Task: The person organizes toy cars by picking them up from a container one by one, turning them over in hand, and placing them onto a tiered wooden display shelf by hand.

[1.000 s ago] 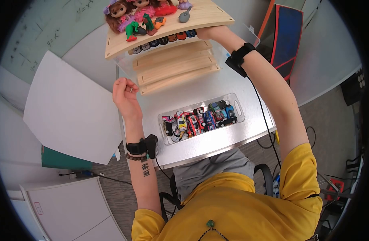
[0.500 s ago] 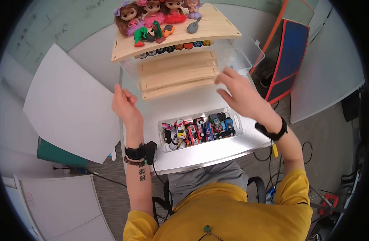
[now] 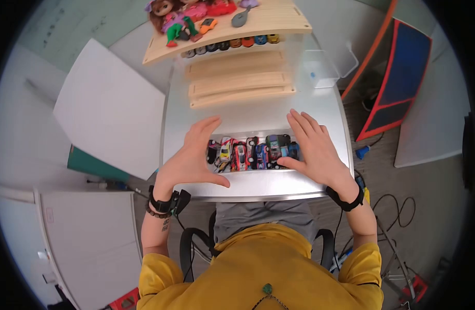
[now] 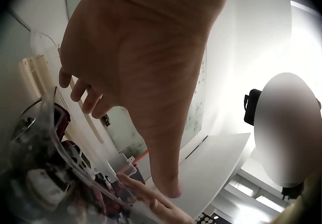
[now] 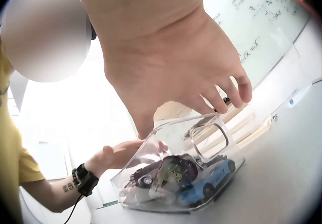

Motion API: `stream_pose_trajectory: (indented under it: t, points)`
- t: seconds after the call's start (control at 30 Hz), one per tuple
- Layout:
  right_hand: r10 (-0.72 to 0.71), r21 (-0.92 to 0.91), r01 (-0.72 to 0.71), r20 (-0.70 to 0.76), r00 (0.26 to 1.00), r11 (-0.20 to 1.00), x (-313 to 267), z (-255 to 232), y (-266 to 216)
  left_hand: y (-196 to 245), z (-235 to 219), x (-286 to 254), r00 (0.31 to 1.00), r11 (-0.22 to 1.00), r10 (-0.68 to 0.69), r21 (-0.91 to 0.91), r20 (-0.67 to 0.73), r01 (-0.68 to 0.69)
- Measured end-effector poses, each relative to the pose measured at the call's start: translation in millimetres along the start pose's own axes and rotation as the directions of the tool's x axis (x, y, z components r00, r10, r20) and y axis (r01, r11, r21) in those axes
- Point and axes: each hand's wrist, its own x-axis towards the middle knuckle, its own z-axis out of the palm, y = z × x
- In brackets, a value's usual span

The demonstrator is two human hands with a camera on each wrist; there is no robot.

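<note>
Toy cars (image 3: 240, 155) lie in a clear box (image 3: 254, 134) on the surface (image 3: 258, 184), between your left hand (image 3: 188, 161) and right hand (image 3: 318, 155), fingers apart, holding nothing — you seem to be reaching for the box's ends, so grip both evenly.

Dolls (image 3: 165, 11) and small toy figures (image 3: 174, 34) (one of them grey) sit well beyond both hands, while a white panel (image 3: 113, 108) stands outward of the left hand (image 3: 185, 161) and a red-edged blue board (image 3: 406, 64) ahead and outward of the right hand (image 3: 319, 154).
</note>
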Motion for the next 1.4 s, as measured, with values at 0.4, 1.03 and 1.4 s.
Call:
stream_pose_trajectory:
  t: [0.4, 1.03, 1.4]
  points:
    - [-0.024, 0.149, 0.013, 0.075, 0.997, 0.989, 0.8, 0.7, 6.9, -22.7, 14.6, -12.5, 0.992, 0.965, -0.119, -0.241, -0.045, 0.105]
    - [-0.033, 0.257, 0.071, -0.151, 0.988, 0.964, 45.6, 12.6, -14.7, -34.9, -11.1, 0.0, 0.991, 0.979, 0.033, 0.205, -0.127, -0.006]
    - [-0.026, 0.310, 0.068, -0.137, 0.990, 0.948, 42.8, 13.6, -13.7, -47.2, -45.8, -13.3, 0.940, 0.889, -0.323, -0.376, -0.111, 0.261]
